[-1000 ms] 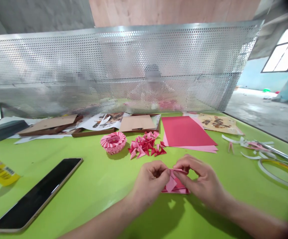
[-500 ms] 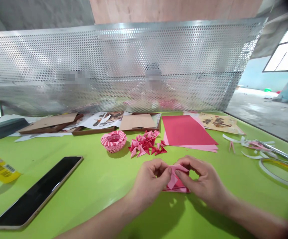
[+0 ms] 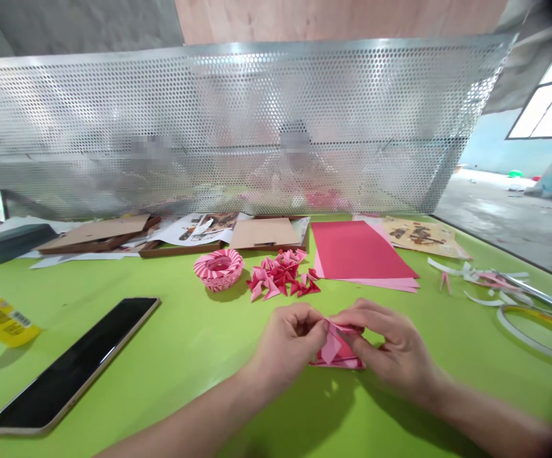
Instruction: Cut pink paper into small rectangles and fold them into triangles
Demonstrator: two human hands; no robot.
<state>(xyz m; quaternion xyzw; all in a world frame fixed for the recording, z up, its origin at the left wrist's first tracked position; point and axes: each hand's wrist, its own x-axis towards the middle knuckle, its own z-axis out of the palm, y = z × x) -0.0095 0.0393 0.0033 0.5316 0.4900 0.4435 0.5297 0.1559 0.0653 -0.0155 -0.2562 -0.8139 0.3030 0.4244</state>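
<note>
Between my hands is a folded piece of pink paper [image 3: 332, 346]. My left hand [image 3: 291, 340] pinches its left upper corner between thumb and fingertips. From the right, my right hand [image 3: 390, 340] grips the upper right edge, thumb in front and fingers on top. Below the fingertips, red and pink layers [image 3: 340, 363] show at the lower edge. Farther back lie a heap of small pink and red folded paper pieces [image 3: 280, 275] and a round pink-and-white woven paper ring [image 3: 219, 270].
Red and pink sheets [image 3: 364, 251] lie behind my right hand. A phone [image 3: 72, 369] and a yellow-labelled bottle [image 3: 3, 318] are at left. Tape [image 3: 538, 334], paper strips and scissors [image 3: 543, 296] sit at right. Brown trays [image 3: 180, 250] line a perforated metal screen [image 3: 237, 127].
The fingers of my right hand have moved slightly left and press the upper flap down, so less of it sticks out to the right. My left hand keeps its pinch.
</note>
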